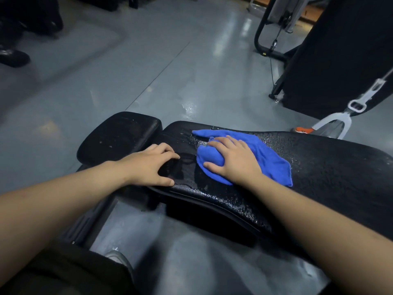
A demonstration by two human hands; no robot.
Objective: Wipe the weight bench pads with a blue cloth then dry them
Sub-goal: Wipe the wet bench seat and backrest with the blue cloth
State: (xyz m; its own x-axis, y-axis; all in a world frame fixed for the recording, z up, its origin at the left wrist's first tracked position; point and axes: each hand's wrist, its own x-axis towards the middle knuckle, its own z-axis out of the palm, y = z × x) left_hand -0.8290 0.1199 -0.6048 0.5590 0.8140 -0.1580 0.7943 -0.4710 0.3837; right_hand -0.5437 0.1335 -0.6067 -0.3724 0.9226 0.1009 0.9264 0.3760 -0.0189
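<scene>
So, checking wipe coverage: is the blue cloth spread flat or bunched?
Partly bunched: the blue cloth wads up under the right hand, its far edges trailing loose.

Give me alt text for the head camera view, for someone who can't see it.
A person's right hand presses a bunched blue cloth onto the long black weight bench pad, which is beaded with droplets. The left hand rests on that pad's near end, beside a smaller black pad, over a grey gym floor.
</scene>
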